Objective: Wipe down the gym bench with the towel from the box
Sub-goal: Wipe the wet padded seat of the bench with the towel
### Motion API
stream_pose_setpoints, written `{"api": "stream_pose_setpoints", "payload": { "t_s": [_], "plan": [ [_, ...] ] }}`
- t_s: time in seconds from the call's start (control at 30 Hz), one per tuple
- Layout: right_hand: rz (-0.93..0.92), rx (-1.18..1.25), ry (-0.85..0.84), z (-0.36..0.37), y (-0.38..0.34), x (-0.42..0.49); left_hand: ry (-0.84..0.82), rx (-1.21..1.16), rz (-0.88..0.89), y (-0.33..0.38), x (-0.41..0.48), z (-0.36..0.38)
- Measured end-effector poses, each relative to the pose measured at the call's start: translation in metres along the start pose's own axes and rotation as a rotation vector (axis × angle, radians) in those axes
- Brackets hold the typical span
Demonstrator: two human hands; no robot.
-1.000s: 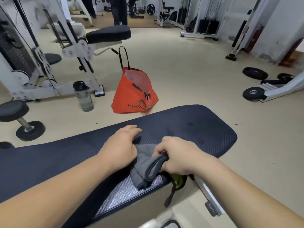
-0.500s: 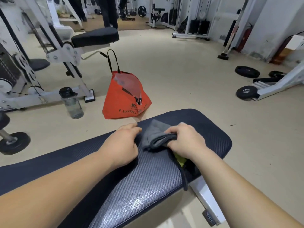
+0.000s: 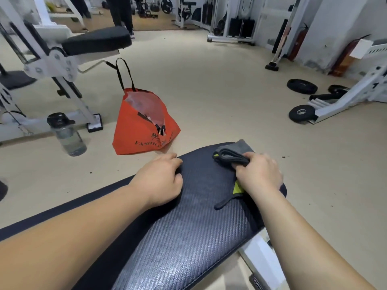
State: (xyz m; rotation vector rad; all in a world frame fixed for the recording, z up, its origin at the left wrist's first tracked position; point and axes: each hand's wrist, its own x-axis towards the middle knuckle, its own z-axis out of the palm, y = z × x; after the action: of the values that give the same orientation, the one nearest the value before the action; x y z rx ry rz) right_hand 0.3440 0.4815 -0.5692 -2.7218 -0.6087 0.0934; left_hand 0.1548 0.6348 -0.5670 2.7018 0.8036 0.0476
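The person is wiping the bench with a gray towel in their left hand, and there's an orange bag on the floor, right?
Not quite. The head view shows the right hand holding the gray towel on the bench. The left hand just rests on the bench. The orange bag is on the floor.

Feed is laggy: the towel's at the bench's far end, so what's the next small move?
Probably draw the towel toward you along the bench: the right hand grips it at the pad's far end, and the left hand rests on the pad.
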Motion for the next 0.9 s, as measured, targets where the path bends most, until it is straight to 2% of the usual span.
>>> {"api": "stream_pose_setpoints", "payload": {
  "t_s": [0.07,0.17,0.23,0.27,0.4,0.47,0.53,0.63,0.7,0.77,0.83,0.9],
  "plan": [
    [-0.030,-0.010,-0.012,0.004,0.002,-0.001,-0.032,0.014,-0.024,0.007,0.009,0.002],
    [-0.330,0.071,-0.224,0.007,-0.011,-0.018,-0.057,0.018,-0.080,0.012,0.019,0.002],
    [-0.405,0.119,-0.325,0.003,-0.010,-0.023,-0.066,0.038,-0.075,0.012,0.021,0.001],
    [-0.361,0.123,-0.297,0.000,-0.005,-0.020,-0.068,0.044,-0.061,0.012,0.020,0.000],
    [0.006,0.023,-0.088,-0.016,0.030,-0.003,-0.084,0.083,-0.027,0.011,0.020,-0.001],
    [0.046,-0.044,-0.063,-0.020,0.033,-0.004,-0.093,0.079,-0.028,0.012,0.021,0.001],
    [-0.057,-0.084,-0.165,-0.024,0.023,-0.014,-0.078,0.054,-0.032,0.012,0.020,0.002],
    [-0.285,-0.037,-0.484,-0.033,0.003,-0.044,0.004,0.018,-0.004,0.013,0.012,0.008],
    [-0.330,-0.029,-0.572,-0.035,0.007,-0.053,0.045,0.003,0.034,0.014,0.002,0.012],
    [-0.242,0.034,-0.475,-0.032,0.025,-0.044,0.047,-0.001,0.064,0.014,-0.007,0.015],
    [-0.099,0.055,-0.260,-0.028,0.043,-0.027,0.048,-0.011,0.075,0.012,-0.015,0.017],
    [-0.003,-0.021,-0.089,-0.026,0.050,-0.019,0.058,-0.015,0.085,0.011,-0.020,0.016]
  ]
}}
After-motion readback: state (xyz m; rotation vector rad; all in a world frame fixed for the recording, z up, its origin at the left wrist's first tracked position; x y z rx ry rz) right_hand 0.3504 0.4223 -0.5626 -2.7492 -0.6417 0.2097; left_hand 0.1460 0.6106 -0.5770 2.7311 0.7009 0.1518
